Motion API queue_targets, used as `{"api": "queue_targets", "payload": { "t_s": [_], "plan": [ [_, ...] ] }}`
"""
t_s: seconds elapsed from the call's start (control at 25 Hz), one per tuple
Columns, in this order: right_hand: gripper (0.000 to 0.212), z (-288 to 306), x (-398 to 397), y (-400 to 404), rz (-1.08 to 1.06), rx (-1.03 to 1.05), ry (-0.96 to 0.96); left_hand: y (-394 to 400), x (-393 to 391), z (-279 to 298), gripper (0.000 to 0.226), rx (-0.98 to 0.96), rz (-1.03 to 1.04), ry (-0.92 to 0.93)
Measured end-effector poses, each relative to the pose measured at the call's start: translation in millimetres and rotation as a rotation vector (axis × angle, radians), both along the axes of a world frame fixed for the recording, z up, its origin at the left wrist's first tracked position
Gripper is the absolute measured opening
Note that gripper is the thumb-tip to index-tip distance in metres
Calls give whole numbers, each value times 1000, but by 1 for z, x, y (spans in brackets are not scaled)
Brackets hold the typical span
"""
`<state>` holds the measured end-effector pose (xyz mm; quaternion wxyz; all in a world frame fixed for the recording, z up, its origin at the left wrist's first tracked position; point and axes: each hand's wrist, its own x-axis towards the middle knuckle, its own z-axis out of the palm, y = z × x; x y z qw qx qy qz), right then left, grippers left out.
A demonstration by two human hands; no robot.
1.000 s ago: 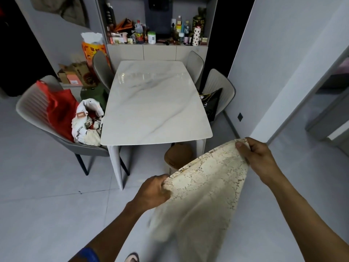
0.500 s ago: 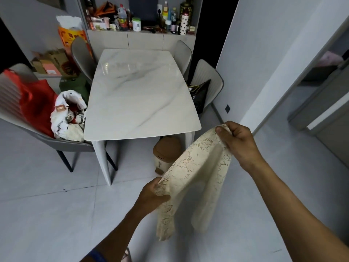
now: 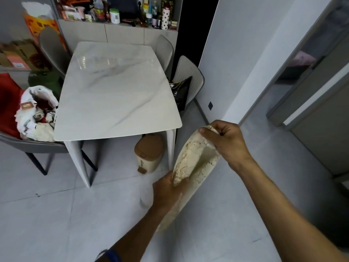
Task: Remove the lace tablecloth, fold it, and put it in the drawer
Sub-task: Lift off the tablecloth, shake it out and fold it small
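The cream lace tablecloth [image 3: 190,165] hangs folded between my two hands, off the table, over the floor to the right of the table's near corner. My right hand [image 3: 226,142] pinches its upper end. Lower and to the left, my left hand [image 3: 166,190] grips the other end, and a blurred length of cloth trails down below that hand. The white marble table [image 3: 117,91] stands bare. No drawer that I can pick out is in view.
A small tan pedal bin [image 3: 149,154] sits under the table's near right corner. Grey chairs ring the table; the left one [image 3: 30,144] holds a red bag and white bundle. A cluttered sideboard [image 3: 120,31] stands behind. Grey tiled floor and a doorway lie to the right.
My hands have come closer together, narrowing the cloth from a wide spread sheet into a folded strip. The view has shifted down and to the right.
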<state>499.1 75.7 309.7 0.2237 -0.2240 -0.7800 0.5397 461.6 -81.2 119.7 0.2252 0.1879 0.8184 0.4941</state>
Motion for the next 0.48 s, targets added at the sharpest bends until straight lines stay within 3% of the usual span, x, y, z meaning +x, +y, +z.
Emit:
{"api": "queue_targets", "payload": {
  "t_s": [0.12,0.2,0.32,0.48],
  "plan": [
    [31,-7,-1,-4,-24,19,18,9,-6,9,22,-8,133,177],
    [29,-9,-1,-2,-22,22,31,-1,-7,-3,22,-114,173,193],
    [30,-11,1,4,32,2,55,-24,-11,-32,17,-246,151,79],
    [26,-24,14,39,-53,-87,36,-67,-32,-55,22,-243,64,98]
  ]
}}
